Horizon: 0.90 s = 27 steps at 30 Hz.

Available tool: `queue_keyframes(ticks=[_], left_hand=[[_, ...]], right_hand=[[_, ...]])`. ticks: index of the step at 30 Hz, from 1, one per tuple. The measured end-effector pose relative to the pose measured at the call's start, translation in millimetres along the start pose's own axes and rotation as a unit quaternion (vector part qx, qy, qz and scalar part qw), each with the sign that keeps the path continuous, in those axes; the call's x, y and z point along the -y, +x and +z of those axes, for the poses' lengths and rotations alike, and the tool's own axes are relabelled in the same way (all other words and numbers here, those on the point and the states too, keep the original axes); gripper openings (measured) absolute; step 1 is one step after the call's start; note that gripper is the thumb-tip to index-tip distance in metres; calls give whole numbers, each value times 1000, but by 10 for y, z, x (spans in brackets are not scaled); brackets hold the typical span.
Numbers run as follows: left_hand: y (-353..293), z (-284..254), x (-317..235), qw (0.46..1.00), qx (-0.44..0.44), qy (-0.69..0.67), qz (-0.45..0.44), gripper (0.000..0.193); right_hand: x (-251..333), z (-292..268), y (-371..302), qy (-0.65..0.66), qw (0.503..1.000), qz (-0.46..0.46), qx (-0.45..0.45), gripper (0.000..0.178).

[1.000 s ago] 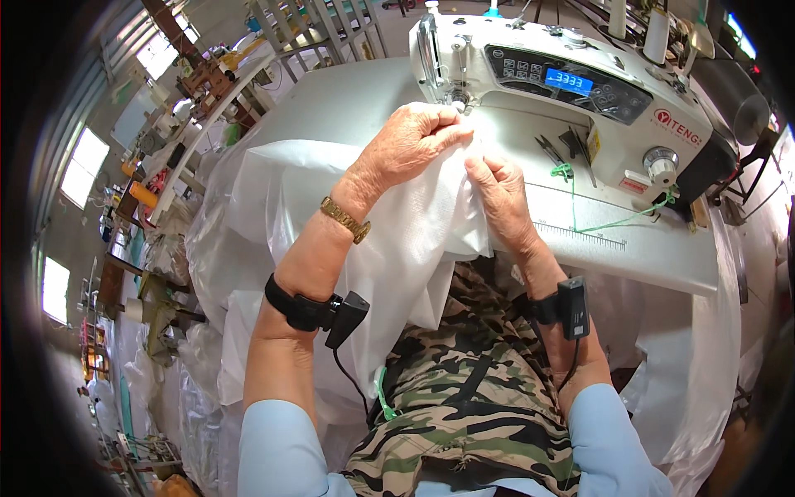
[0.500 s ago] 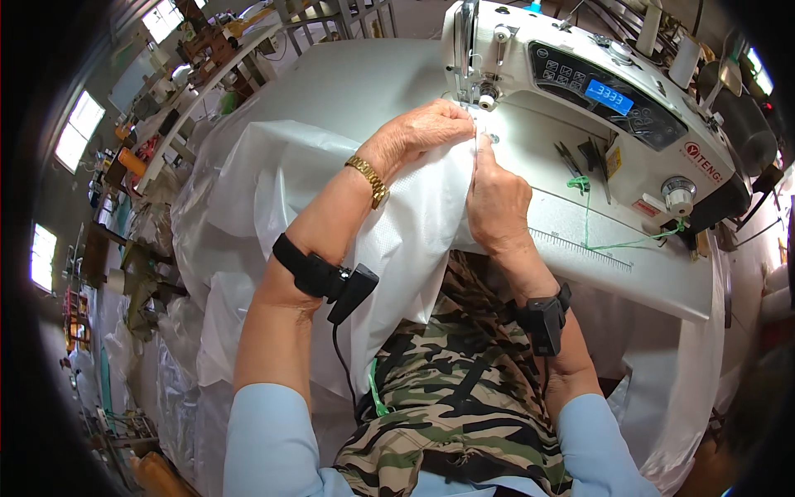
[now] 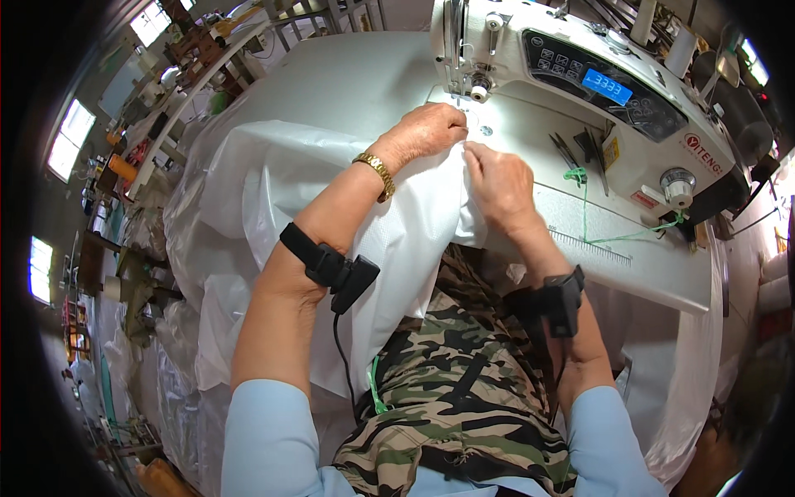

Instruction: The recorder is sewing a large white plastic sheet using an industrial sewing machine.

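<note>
A large white plastic-like sheet (image 3: 406,224) drapes from the sewing table over my lap and off to the left. My left hand (image 3: 426,130) pinches its upper edge just in front of the needle area of a white sewing machine (image 3: 513,58). Close beside it, my right hand (image 3: 501,184) grips the same edge between thumb and curled fingers. Both fingertips are slightly apart, near the presser foot (image 3: 458,101), which a lamp lights brightly. Exactly how the edge is folded under my fingers is too small to tell.
Right of my hands, thread snips (image 3: 566,151) and other dark tools lie on the table (image 3: 580,217), with green thread (image 3: 585,207) trailing to the handwheel (image 3: 677,189). Thread cones (image 3: 681,54) stand behind the machine. A cluttered bench (image 3: 190,91) runs along the far left.
My right hand has drawn slightly down and its forefinger, earlier stretched toward the needle, is now curled. The left hand has shifted a little with the sheet edge.
</note>
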State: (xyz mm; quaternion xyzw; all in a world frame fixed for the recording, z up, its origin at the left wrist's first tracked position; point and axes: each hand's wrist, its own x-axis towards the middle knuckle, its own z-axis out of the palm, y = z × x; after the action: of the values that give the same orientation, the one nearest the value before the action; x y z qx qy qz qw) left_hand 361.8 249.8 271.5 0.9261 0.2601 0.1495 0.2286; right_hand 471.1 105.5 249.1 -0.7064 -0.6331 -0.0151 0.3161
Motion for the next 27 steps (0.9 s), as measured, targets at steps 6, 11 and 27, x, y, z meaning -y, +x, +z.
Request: queue_keyframes(ticks=[6, 11, 27], left_hand=[[88, 149, 116, 999, -44, -6, -21, 23], [68, 176, 96, 993, -79, 33, -78, 23], [-922, 444, -132, 983, -161, 50, 71, 54]], right_hand=[[-393, 86, 218, 85, 992, -97, 10, 16], [-388, 159, 226, 57, 984, -167, -5, 13], [-203, 243, 116, -59, 989, -135, -12, 17]])
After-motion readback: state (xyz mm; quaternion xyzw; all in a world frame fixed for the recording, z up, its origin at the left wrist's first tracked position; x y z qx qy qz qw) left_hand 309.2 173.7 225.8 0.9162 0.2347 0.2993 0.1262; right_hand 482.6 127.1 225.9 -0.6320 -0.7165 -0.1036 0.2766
